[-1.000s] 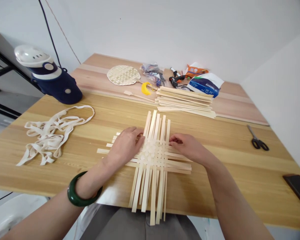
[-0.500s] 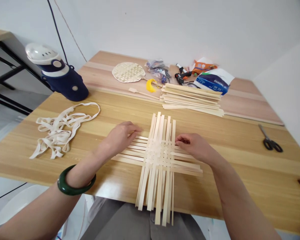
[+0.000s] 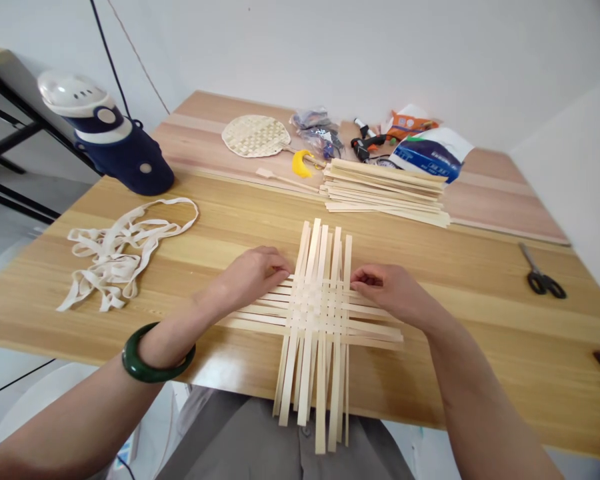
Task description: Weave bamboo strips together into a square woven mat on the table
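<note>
left hand [image 3: 253,275] and right hand [image 3: 393,292] lie palm-down, slightly cupped, turned toward each other, left forearm [image 3: 95,407] and right forearm [image 3: 480,393] angling inward.

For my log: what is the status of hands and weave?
Left hand open at bamboo weave's left edge. Right hand at its right edge. Strip stack beyond, not blocking.

black-handled scissors [image 3: 541,280] | cream strap tangle [image 3: 111,257] (below navy cap [image 3: 125,167]) | round woven fan [image 3: 255,136]
</note>
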Demonstrator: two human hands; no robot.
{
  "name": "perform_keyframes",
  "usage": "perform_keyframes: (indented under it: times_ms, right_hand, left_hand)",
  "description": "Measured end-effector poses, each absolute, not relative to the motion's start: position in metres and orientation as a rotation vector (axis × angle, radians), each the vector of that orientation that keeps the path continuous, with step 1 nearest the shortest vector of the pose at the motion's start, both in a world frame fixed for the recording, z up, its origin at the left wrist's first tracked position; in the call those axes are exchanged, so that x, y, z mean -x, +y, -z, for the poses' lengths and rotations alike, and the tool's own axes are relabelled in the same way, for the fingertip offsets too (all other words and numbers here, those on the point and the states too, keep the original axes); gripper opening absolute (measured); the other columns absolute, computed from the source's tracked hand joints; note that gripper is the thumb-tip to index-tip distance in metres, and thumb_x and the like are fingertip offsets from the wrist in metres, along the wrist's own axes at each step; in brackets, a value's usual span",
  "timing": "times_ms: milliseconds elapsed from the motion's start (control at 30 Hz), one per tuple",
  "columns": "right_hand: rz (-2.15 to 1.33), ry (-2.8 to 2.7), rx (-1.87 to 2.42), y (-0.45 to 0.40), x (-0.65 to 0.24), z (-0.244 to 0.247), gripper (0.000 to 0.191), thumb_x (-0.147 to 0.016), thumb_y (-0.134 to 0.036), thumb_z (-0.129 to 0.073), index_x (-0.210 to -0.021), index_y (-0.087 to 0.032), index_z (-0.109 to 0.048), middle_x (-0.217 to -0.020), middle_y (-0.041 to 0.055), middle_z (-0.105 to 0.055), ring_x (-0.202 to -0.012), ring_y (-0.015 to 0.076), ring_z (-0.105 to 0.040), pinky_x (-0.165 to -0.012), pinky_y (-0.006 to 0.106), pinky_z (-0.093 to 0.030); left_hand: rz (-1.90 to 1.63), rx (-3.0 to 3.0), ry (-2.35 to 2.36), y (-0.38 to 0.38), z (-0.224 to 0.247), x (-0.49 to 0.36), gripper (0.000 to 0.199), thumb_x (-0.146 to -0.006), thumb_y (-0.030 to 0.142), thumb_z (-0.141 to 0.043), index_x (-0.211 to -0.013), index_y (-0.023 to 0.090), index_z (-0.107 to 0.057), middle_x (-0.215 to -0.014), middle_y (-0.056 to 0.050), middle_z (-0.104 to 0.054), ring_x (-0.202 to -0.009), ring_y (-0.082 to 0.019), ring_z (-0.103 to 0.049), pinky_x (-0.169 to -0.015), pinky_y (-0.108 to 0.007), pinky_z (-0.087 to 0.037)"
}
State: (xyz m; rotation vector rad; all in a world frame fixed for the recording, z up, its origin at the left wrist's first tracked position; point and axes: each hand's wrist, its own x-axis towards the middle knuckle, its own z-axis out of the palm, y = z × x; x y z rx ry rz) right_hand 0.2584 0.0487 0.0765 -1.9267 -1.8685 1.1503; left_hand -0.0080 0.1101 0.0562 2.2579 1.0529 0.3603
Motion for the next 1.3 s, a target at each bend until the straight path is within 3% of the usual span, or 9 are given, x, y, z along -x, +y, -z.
perform_keyframes:
  times_ms: [500,833,1000,1300]
  right_hand:
    - [-1.115,-1.817,1.916,0.047,-0.258,-0.075,0.020,-0.080,-0.035,-0.051,-0.073,-0.021,-0.063,-0.074,0.0004,-0.065,-0.071,0.0160,-0.056,-0.067,0.029,-0.041]
    - [-1.079,-1.905,1.997,0.048,-0.256,-0.074,0.021,-0.079,-0.037,-0.050,-0.070,-0.020,-0.060,-0.072,0.0010,-0.064,-0.066,0.0149,-0.052,-0.061,0.028,-0.037]
    - [-1.167,-1.833,1.914,0.046,-0.256,-0.078,0.022,-0.079,-0.039,-0.053,-0.075,-0.020,-0.064,-0.073,0.0008,-0.063,-0.066,0.0144,-0.053,-0.061,0.027,-0.039]
    - [-1.161,-1.857,1.926,0.048,-0.255,-0.080,0.022,-0.081,-0.036,-0.051,-0.072,-0.020,-0.062,-0.070,-0.0005,-0.059,-0.064,0.0135,-0.049,-0.060,0.027,-0.038]
  left_hand:
    - [-0.394,-2.102,1.075,0.103,-0.053,0.002,0.028,-0.089,0.034,-0.045,-0.074,0.018,-0.064,-0.079,-0.002,-0.066,-0.074,-0.016,-0.061,-0.071,-0.026,-0.045]
    - [-0.395,-1.967,1.083,0.102,-0.050,0.002,0.020,-0.080,0.034,-0.056,-0.074,0.019,-0.067,-0.082,-0.003,-0.069,-0.076,-0.016,-0.062,-0.073,-0.028,-0.047]
    - [-0.346,-1.834,1.067,0.105,-0.052,0.005,0.026,-0.079,0.041,-0.056,-0.075,0.018,-0.067,-0.078,-0.002,-0.069,-0.074,-0.016,-0.061,-0.068,-0.026,-0.045]
    - [-0.240,-1.771,1.047,0.109,-0.060,0.007,0.032,-0.079,0.045,-0.053,-0.066,0.017,-0.060,-0.060,0.004,-0.050,-0.060,-0.011,-0.045,-0.058,-0.023,-0.035]
